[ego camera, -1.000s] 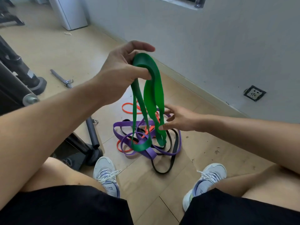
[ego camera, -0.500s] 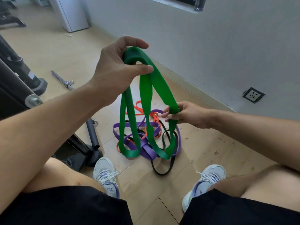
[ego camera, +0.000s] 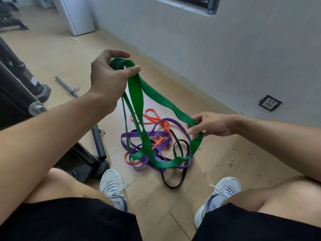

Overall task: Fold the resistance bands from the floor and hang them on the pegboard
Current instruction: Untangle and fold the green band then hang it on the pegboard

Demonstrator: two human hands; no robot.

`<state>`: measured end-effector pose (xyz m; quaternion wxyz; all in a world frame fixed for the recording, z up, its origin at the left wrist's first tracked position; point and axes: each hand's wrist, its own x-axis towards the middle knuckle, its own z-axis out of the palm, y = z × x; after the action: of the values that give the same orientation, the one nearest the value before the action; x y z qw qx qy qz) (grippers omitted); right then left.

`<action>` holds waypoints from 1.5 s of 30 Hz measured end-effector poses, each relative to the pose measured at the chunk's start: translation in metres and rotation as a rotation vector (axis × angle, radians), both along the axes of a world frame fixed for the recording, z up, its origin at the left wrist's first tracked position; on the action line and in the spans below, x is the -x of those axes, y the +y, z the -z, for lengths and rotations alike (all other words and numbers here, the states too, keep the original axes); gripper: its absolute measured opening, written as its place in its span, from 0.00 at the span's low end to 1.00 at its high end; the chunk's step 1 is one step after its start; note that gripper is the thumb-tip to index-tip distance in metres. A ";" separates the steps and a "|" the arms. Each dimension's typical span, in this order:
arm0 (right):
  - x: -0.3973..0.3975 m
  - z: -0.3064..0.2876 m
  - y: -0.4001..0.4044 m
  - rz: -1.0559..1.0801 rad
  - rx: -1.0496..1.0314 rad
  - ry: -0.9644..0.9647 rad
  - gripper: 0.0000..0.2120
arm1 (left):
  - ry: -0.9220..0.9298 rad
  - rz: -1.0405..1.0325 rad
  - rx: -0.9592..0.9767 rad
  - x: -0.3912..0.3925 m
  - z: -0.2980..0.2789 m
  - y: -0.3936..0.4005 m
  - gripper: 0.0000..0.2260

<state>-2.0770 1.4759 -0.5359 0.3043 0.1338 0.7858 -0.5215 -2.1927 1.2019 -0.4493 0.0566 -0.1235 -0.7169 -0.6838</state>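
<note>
The wide band held up in the air is bright green, and under it on the floor lie a purple band, an orange band and a thin black band. The floor is light tan wood, the wall is pale grey, the shoes are white (with white laces), and the shorts are black.

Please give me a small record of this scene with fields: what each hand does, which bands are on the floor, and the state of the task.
left hand: grips the top of the green band, raised
right hand: holds a lower part of the green band, pulled to the side
on floor: purple band, orange band, black band, tangled together
folding: not yet done
pegboard: not in view
</note>
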 end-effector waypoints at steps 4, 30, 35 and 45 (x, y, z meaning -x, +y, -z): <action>-0.002 0.006 0.005 -0.099 -0.236 0.003 0.10 | -0.023 -0.038 -0.019 0.006 0.005 -0.004 0.14; -0.012 0.009 0.013 -0.268 -0.659 0.064 0.54 | 0.108 0.452 0.329 -0.028 -0.001 0.003 0.11; -0.002 -0.026 -0.035 -0.185 -0.313 0.384 0.48 | 0.150 0.534 0.376 -0.038 -0.005 0.011 0.12; -0.005 -0.035 -0.053 -0.096 -0.026 0.421 0.14 | 0.171 0.497 0.261 -0.046 -0.016 0.013 0.14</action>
<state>-2.0716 1.4232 -0.5009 0.1561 -0.0118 0.8442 -0.5126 -2.1466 1.2149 -0.4335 -0.0688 -0.3590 -0.7390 -0.5659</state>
